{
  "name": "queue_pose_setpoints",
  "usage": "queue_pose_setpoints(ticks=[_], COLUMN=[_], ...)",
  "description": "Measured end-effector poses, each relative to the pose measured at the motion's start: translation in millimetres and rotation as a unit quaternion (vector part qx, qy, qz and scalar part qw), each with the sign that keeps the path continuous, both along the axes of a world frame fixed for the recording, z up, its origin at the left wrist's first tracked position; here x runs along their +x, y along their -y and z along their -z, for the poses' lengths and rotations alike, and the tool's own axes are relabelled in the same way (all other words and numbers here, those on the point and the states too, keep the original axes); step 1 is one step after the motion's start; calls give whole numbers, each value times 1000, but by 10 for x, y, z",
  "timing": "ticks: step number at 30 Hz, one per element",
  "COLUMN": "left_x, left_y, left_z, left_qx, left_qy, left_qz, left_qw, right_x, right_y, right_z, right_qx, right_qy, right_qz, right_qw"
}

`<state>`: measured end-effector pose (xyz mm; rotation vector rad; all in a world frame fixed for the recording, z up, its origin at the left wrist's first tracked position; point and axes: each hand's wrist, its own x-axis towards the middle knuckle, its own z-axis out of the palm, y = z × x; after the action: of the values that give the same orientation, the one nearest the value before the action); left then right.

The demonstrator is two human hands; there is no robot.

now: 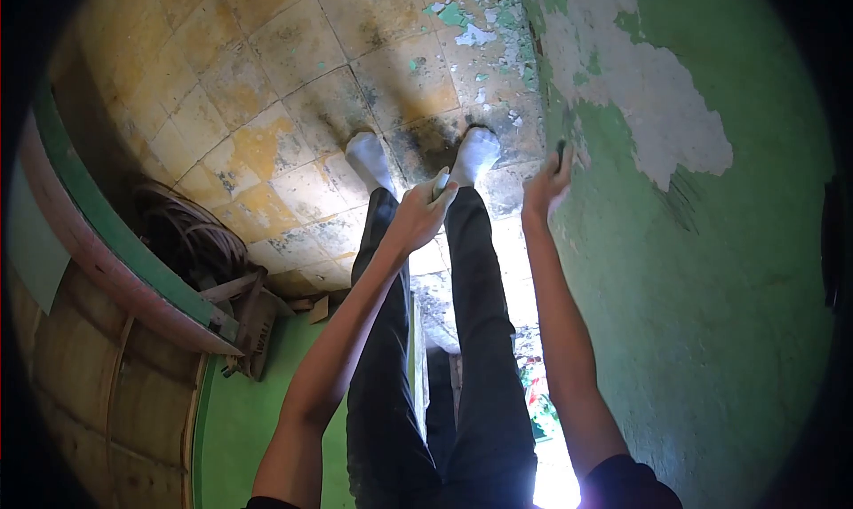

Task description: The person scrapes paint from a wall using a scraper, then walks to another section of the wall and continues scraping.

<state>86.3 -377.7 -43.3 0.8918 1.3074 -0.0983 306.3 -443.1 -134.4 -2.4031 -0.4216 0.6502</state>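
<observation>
My left hand (424, 214) is closed around a small pale object (441, 184), whose kind I cannot make out; it is held in front of my legs. Close beside the green wall, my right hand (546, 189) is closed on a slim dark object (561, 154) that points up from the fingers. Its kind is too small to tell. Just beyond that hand, the wall shows a large peeled patch (662, 109) of bare grey-white surface. Below my hands are my feet in light grey socks (478, 154), standing on the tiled floor.
Stained yellowish tiles (293, 43) cover the floor, with green and white paint flakes (475, 35) along the wall's foot. To the left are a curved green-and-pink edge (133, 256), a dark coiled bundle (191, 229) and a cardboard box (258, 327). Bright light comes from behind my legs.
</observation>
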Motion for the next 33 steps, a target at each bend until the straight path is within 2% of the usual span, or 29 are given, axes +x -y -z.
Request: queue_pose_setpoints(ticks=[2, 4, 5, 6, 7, 8, 9, 11, 13, 18, 19, 22, 25, 28, 29, 32, 33], left_x=[137, 339, 514, 748, 985, 1327, 1510, 1935, 2189, 2237, 2171, 2205, 2303, 2399, 2483, 2333, 2336], left_y=[1, 117, 166, 163, 160, 465, 190, 108, 99, 268, 250, 257, 391, 511, 507, 149, 183], left_z=[49, 307, 364, 407, 433, 677, 482, 571, 696, 591, 464, 224, 301, 584, 712, 710, 713], left_qx=[7, -7, 3, -33, -35, 106, 15, -45, -60, 22, -4, -60, -13, 33, 51, -172, -149], left_qy=[13, 53, 80, 97, 148, 192, 214, 191, 213, 199, 203, 153, 117, 94, 93, 117, 130], left_qz=[19, 87, 104, 114, 91, -22, -27, -126, -97, -18, -4, -19, -72, -121, -140, -151, -180], left_qw=[1000, 995, 991, 988, 984, 975, 976, 972, 970, 980, 979, 986, 990, 988, 984, 966, 964], right_x=[126, 71, 78, 90, 120, 157, 192, 228, 249, 381, 391, 550, 861, 1090, 1122, 1099, 1048], right_y=[536, 415, 256, 268, 239, 186, 92, -10, -9, 192, 198, 245, 279, 408, 453, 548, 495], right_z=[-171, -950, -1190, -1169, -1086, -993, -962, -1078, -1285, -1446, -1471, -1609, -1813, -1883, -1846, -1762, -1776], right_qx=[63, -33, -77, -62, -45, -27, -31, -34, -41, -28, -26, -72, -132, -201, -211, -243, -236], right_qy=[71, -104, -143, -167, -189, -212, -229, -256, -290, -410, -430, -467, -474, -436, -424, -386, -378], right_qz=[-48, 149, 150, 146, 144, 139, 140, 139, 140, 104, 102, 44, -64, -11, -27, -160, -173], right_qw=[994, 983, 975, 973, 970, 967, 963, 956, 946, 906, 896, 880, 868, 877, 880, 875, 878])
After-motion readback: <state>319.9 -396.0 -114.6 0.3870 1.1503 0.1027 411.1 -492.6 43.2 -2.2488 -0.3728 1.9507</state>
